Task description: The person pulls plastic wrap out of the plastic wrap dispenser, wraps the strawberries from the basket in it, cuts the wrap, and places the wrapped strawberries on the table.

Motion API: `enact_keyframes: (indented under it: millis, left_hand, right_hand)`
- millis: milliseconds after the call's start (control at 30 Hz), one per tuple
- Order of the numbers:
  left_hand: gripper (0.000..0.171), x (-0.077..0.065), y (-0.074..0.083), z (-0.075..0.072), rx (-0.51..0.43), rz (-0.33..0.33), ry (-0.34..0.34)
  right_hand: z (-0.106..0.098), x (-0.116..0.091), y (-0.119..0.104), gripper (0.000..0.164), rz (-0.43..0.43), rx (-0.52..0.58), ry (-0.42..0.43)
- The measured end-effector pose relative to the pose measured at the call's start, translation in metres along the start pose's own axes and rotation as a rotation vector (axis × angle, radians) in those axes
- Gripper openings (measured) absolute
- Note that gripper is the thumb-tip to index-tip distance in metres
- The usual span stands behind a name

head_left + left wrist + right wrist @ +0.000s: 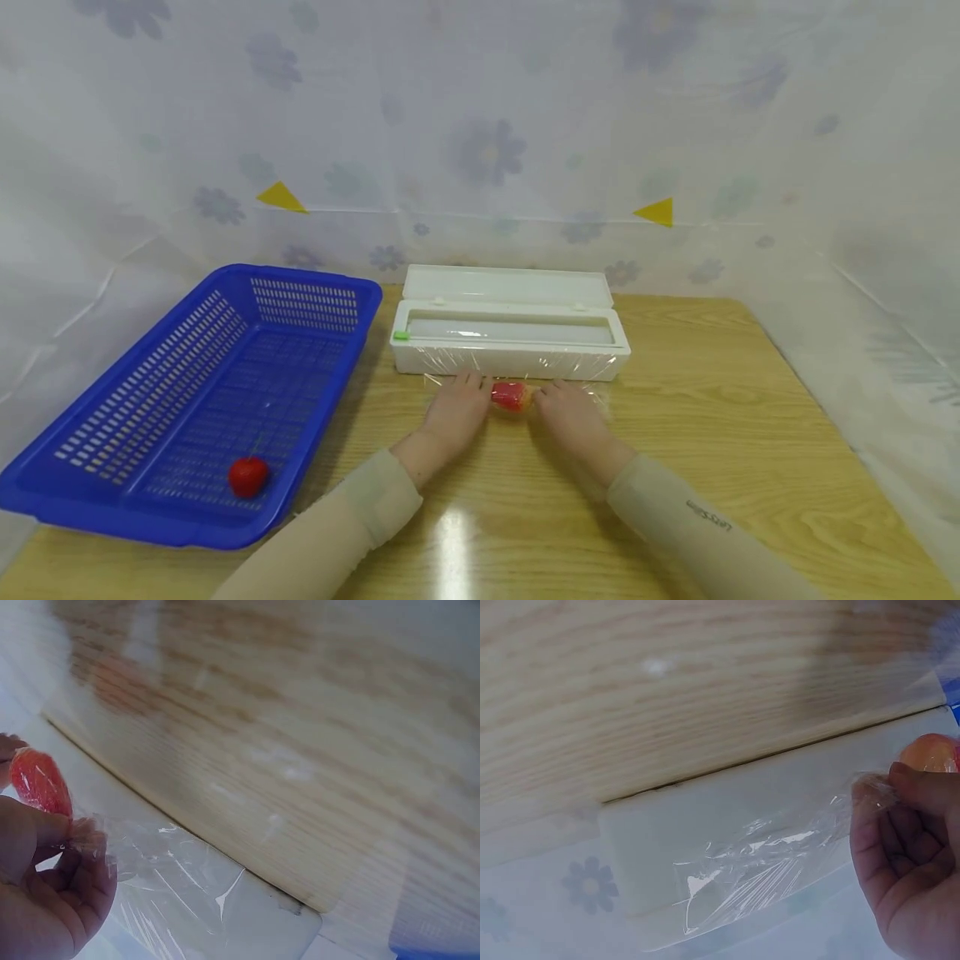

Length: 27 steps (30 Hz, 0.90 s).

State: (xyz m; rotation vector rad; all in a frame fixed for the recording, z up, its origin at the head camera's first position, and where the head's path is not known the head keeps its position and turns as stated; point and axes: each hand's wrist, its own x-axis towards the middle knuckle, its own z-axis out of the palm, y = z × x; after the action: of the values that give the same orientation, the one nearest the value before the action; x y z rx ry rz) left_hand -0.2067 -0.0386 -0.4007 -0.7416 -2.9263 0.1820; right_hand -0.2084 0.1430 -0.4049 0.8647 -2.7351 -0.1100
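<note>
Between my hands is a red and orange fruit (510, 396) with shiny plastic wrap (757, 862) around it. The wrap stretches from the fruit up over the front of a white cling film dispenser box (510, 362), whose lid stands open at the back. On the fruit's left, my left hand (459, 407) pinches gathered wrap between thumb and fingers. My right hand (572, 415) pinches the wrap on the other side; in the right wrist view, the bunched film shows at its fingertips (870, 784). A white roll (510, 331) lies inside the box.
A large blue plastic basket (330, 417) stands on the left of the wooden table (720, 433), with a red, stemmed fruit (248, 477) in its near end. A green slider (402, 336) sits at the box's left end. Behind hangs a flowered curtain (480, 100) with two yellow triangles.
</note>
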Motion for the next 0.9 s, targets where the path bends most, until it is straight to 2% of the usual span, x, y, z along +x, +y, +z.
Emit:
enact_keyframes:
  millis: [100, 167, 233, 300, 367, 433, 500, 600, 633, 733, 800, 900]
  left_hand:
    - [0.039, -0.001, -0.002, 0.001, -0.024, 0.002, -0.004]
    - [0.037, -0.001, -0.003, 0.002, -0.074, -0.014, 0.005]
    - [0.030, -0.002, -0.006, 0.002, -0.182, -0.047, 0.031]
    - [0.027, -0.003, -0.008, 0.000, -0.356, -0.120, 0.071]
    - [0.027, -0.002, -0.011, -0.003, -0.519, -0.230, 0.145]
    - [0.033, 0.000, -0.015, -0.007, -0.670, -0.381, 0.219]
    - [0.047, 0.002, -0.019, -0.010, -0.770, -0.552, 0.294]
    - [0.056, 0.006, -0.024, -0.011, -0.911, -0.806, 0.391]
    - [0.058, 0.007, -0.026, -0.010, -0.960, -0.871, 0.422]
    - [0.055, 0.007, -0.029, -0.008, -1.097, -1.007, 0.491]
    - [0.054, 0.006, -0.030, -0.006, -1.182, -1.058, 0.500]
    - [0.049, 0.005, -0.032, -0.005, -1.331, -1.099, 0.487]
  right_hand:
    - [-0.001, 0.002, 0.000, 0.004, -0.001, 0.027, -0.022]
    - [-0.001, 0.003, -0.001, 0.004, -0.004, 0.042, -0.040]
    - [-0.001, 0.003, -0.001, 0.004, -0.006, 0.059, -0.058]
    - [-0.002, 0.002, -0.001, 0.005, -0.001, 0.066, -0.078]
    - [-0.003, 0.002, -0.001, 0.006, 0.010, 0.072, -0.094]
    - [-0.004, 0.001, -0.001, 0.007, 0.022, 0.074, -0.106]
    - [-0.005, 0.001, 0.000, 0.008, 0.024, 0.070, -0.115]
    - [-0.006, 0.001, -0.001, 0.012, 0.005, 0.058, -0.123]
    - [-0.006, 0.001, -0.001, 0.013, 0.000, 0.059, -0.123]
    - [-0.006, 0.001, -0.001, 0.013, 0.000, 0.065, -0.122]
    - [-0.006, 0.001, -0.001, 0.012, 0.011, 0.080, -0.117]
    - [-0.006, 0.001, -0.002, 0.010, 0.024, 0.082, -0.109]
